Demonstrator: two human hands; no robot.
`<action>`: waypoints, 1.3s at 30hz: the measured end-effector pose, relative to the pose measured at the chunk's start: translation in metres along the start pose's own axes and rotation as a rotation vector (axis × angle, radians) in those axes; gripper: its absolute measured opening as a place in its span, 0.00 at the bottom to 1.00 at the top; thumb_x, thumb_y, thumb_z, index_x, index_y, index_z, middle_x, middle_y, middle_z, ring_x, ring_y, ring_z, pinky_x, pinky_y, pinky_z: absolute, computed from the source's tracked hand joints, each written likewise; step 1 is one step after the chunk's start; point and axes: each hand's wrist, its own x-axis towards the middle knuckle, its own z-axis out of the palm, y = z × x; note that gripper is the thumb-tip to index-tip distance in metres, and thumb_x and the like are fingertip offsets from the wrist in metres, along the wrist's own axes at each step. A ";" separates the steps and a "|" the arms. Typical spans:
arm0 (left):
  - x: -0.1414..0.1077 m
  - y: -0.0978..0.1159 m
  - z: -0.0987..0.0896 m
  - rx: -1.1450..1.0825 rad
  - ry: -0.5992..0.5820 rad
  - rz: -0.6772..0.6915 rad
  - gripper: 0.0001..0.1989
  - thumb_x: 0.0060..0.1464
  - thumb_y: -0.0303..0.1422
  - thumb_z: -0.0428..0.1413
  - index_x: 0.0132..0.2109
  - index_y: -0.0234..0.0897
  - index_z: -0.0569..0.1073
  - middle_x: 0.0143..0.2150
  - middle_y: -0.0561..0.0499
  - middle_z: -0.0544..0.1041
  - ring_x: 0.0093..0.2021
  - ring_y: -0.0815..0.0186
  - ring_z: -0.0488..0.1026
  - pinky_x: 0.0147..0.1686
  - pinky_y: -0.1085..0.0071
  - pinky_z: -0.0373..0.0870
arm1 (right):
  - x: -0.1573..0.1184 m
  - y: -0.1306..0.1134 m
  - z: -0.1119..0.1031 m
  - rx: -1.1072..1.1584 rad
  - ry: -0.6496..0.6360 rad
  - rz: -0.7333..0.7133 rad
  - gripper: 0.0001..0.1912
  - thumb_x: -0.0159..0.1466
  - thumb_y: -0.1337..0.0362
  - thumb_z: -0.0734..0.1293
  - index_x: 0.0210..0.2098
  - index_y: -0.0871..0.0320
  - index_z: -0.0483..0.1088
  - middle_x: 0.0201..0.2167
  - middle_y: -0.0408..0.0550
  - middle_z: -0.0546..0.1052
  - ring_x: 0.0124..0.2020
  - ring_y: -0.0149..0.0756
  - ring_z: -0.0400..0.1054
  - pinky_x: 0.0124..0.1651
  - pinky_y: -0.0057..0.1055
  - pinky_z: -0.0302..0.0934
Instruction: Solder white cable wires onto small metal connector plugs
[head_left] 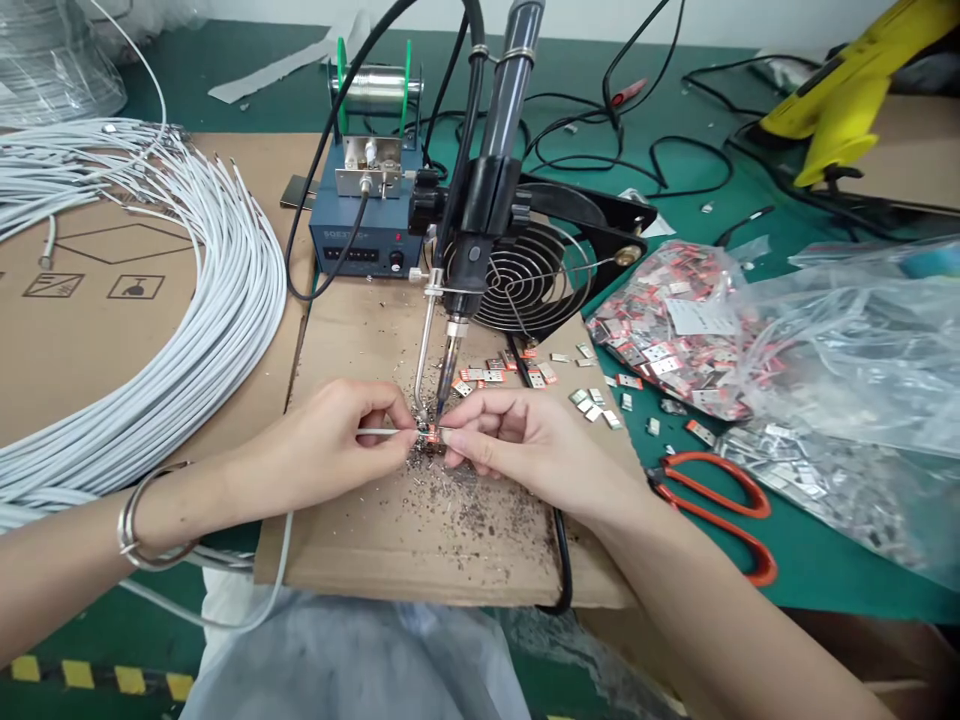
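On the left, the left hand [330, 445] pinches a white cable [382, 432], likely light and bendy, best held near its tip. Rightward, just below the soldering iron [470, 265], the right hand [532, 440] pinches a tiny, probably stiff connector [433, 434].

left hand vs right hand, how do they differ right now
The left hand pinches a white cable; the right hand pinches a small connector. Bangles circle the left hand's wrist; none show at the right hand's. Both hands use a thumb-and-finger grip near the tip of the iron.
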 end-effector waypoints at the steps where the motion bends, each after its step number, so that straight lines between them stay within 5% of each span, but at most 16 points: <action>1: -0.001 0.000 0.000 0.000 -0.005 -0.004 0.06 0.51 0.28 0.51 0.32 0.34 0.72 0.21 0.57 0.65 0.21 0.77 0.56 0.20 0.80 0.53 | 0.000 0.000 0.000 -0.003 -0.003 0.001 0.09 0.56 0.66 0.69 0.32 0.67 0.68 0.23 0.48 0.74 0.22 0.21 0.63 0.23 0.18 0.56; 39: 0.000 0.000 -0.001 -0.019 -0.029 -0.032 0.06 0.52 0.30 0.51 0.33 0.35 0.73 0.23 0.56 0.68 0.23 0.75 0.58 0.21 0.79 0.55 | -0.002 -0.001 0.001 0.016 0.001 -0.052 0.07 0.55 0.67 0.69 0.30 0.66 0.69 0.22 0.46 0.73 0.22 0.22 0.63 0.24 0.19 0.55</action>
